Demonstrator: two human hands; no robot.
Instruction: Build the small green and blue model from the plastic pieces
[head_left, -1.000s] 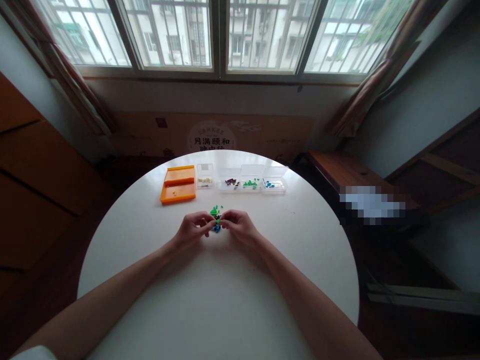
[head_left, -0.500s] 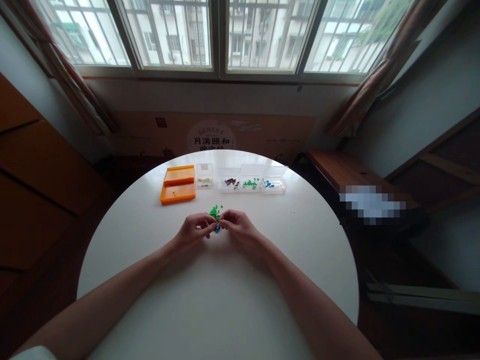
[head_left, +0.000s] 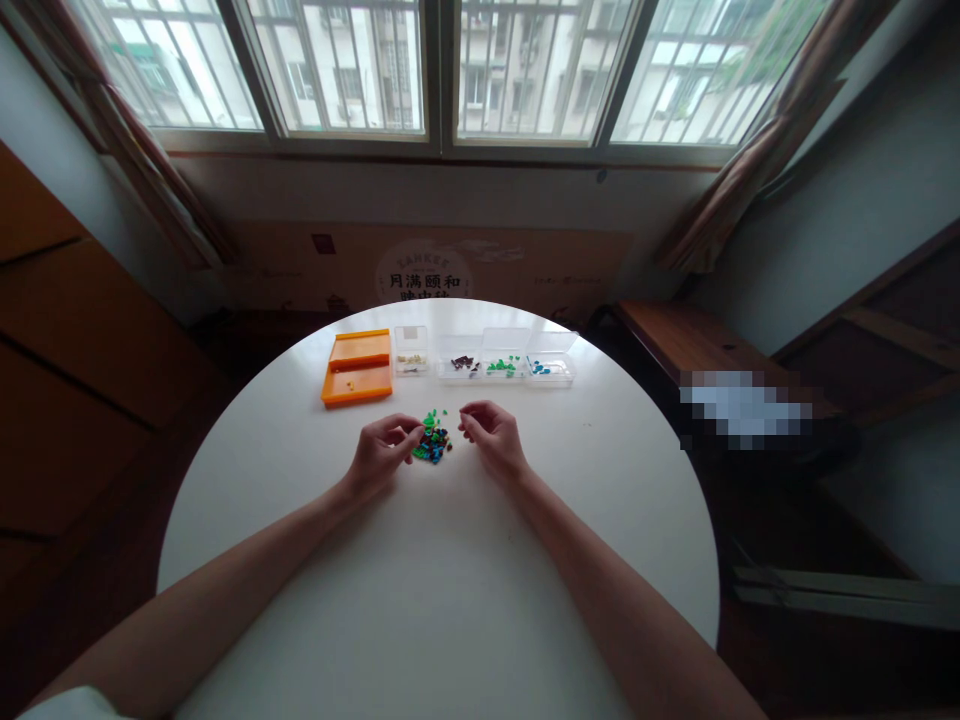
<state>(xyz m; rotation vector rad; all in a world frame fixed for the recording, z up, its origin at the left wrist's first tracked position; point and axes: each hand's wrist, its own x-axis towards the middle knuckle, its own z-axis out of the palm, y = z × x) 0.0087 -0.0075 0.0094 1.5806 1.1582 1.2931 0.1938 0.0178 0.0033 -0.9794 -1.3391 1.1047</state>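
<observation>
One heap of small green, blue and dark pieces [head_left: 433,446] is set on a round white table [head_left: 420,600], between the left hand [head_left: 384,450] and the right hand [head_left: 493,440]. The left fingers are narrowed at the heap's edge; the right fingers are bunched just beside it. Whether a piece is pinched in either cannot be told. Pieces could be scattered if the loose heap were brushed by a fingertip, and a tiny one could be dropped through a slack grip and rolled away over the smooth, rimless top. Beyond, a few yellow bits are held in an orange tray [head_left: 373,384]; pale bits are kept in a clear box [head_left: 411,337], and dark, green and blue ones in open-lidded containers [head_left: 505,341]. Farther off, a printed panel [head_left: 547,250] is stood under a window [head_left: 442,80], flanked by curtains [head_left: 139,140].
</observation>
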